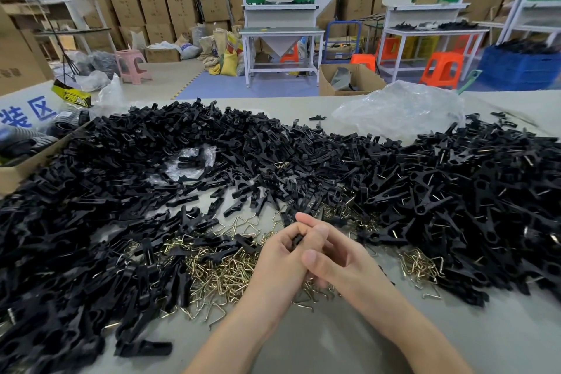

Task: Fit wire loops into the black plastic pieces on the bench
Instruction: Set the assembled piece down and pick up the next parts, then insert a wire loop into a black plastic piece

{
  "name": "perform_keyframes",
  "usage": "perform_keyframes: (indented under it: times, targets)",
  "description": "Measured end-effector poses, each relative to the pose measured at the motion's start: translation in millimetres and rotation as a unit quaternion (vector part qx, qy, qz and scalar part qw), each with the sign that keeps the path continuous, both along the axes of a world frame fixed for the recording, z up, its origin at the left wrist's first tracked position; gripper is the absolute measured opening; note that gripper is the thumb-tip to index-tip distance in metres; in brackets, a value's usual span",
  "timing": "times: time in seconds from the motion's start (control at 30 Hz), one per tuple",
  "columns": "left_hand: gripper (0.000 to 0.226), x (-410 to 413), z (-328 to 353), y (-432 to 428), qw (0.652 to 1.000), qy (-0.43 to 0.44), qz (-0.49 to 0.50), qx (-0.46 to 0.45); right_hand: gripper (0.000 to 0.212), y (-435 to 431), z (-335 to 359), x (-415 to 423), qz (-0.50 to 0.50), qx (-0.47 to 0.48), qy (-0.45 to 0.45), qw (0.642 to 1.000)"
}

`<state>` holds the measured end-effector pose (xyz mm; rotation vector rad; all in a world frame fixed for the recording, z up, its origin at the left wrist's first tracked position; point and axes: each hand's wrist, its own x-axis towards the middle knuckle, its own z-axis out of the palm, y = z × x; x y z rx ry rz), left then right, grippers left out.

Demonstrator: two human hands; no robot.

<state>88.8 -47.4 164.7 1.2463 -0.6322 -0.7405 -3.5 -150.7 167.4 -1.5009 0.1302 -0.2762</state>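
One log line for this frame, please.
step: fitting | left hand: grips black piece | right hand: grips it too | wire loops: heaped on bench

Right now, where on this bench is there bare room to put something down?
Bare bench lies along the near edge, between and beside the forearms, and in a far strip beside the bag. In between it is crowded: black pieces heaped across, wire loops around the left hand and right hand.

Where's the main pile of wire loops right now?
Head view, low centre: the wire loops lie on the bench just left of the left hand, ringed by black pieces.
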Motion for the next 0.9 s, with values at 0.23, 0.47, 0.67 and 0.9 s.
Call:
perform_keyframes:
  times: [0.23,0.47,0.67,0.9]
  targets:
    - [0.037,-0.2,6.4,6.9,0.998,-0.038,-0.048,0.003,0.078,-5.3,-4.2,2.2,-0.001,0.023,-0.007,1.0]
    - [0.063,-5.2,10.5,14.7,0.995,-0.049,-0.088,0.013,0.093,-8.6,-4.6,3.2,-0.058,0.119,0.005,0.991]
    - [0.052,-2.3,10.5,18.6,0.995,-0.086,-0.049,0.025,0.097,-40.0,22.5,21.4,-0.16,0.333,-0.027,0.929]
    - [0.034,20.6,16.0,26.3,0.975,-0.161,0.147,0.043,0.077,-77.6,71.3,30.0,-0.192,0.367,-0.112,0.904]
